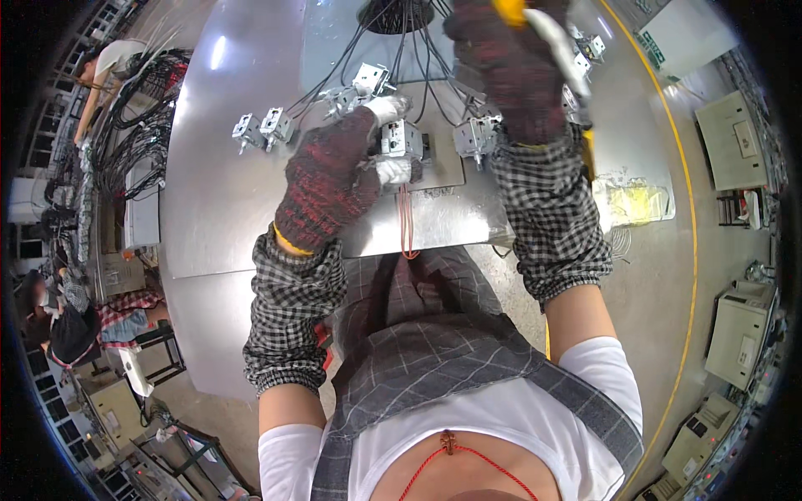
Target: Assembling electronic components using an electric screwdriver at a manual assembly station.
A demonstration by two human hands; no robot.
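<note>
My left hand (334,171), in a dark red and black knit glove with white fingertips, is closed on a small silvery metal box (402,139) with holes in its face. The box is near the front edge of the metal table (217,200). Thin reddish wires (407,221) hang below it over the edge. My right hand (514,71), gloved alike, is raised at the far right, blurred and cut by the upper edge. Its fingers look closed round something with a yellow part (509,11), too smeared to name. Another metal box (476,136) sits below my right hand.
Two metal boxes (276,125) stand on the left of the table, and another (370,79) lies behind my left hand. Black cables (397,17) fan out from a round opening at the back. At the left are a cable bundle (125,150) and other people.
</note>
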